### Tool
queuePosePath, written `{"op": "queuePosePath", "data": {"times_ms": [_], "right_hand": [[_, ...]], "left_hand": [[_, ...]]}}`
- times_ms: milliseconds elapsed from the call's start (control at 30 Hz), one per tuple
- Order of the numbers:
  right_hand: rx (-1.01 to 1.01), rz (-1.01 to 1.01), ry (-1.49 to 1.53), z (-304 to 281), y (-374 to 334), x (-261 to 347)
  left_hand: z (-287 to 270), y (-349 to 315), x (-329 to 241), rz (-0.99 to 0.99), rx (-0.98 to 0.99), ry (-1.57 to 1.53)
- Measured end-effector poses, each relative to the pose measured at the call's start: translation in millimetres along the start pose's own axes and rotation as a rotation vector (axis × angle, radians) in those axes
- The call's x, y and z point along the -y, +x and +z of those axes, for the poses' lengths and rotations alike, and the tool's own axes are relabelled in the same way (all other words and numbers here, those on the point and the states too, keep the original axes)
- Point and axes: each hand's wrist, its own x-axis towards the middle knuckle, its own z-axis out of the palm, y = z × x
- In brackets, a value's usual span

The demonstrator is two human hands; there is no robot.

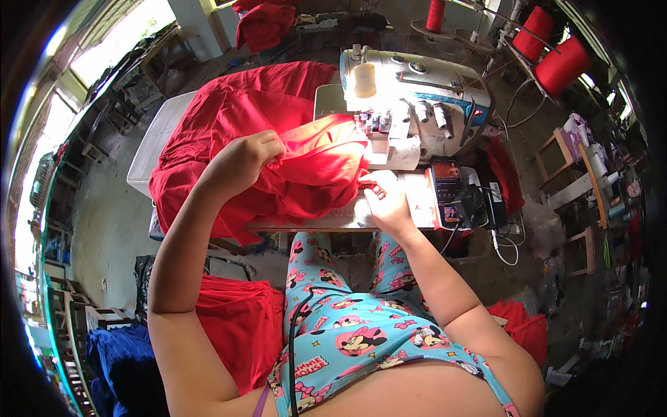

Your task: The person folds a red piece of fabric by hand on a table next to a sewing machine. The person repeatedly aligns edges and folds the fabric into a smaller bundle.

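A large piece of red fabric (229,118) lies bunched across the sewing table (299,226) and hangs over its front edge. My left hand (251,154) is closed on a raised fold of it, left of the sewing machine (431,87). At the machine's near side, my right hand (386,201) pinches the fabric's right edge between thumb and fingers. The cloth between my hands runs up to the brightly lit needle area, where glare hides the presser foot and needle.
Red thread cones (564,66) stand on a rack at the back right. A box, a black charger (471,203) and white cables lie right of my right hand. Red cloth (240,326) and blue cloth (125,365) are piled at my left side. A wooden frame stands further right.
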Motion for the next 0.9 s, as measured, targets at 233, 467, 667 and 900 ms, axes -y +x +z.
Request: {"op": "queuePosePath", "data": {"times_ms": [233,467,667,900], "right_hand": [[0.078,0.041,0.053,-4,-3,8],[0.282,-0.147,-0.796,-2,0,41],[0.806,-0.159,-0.537,68,44,52],[0.282,-0.28,-0.25,113,18,-30]], "left_hand": [[12,-1,-2,0.023,-0.061,-0.028],[-1,4,-24,-0.059,-0.018,0.197],[31,39,-88,0.495,0.312,0.021],[71,36,-95,0.241,0.648,0.239]]}}
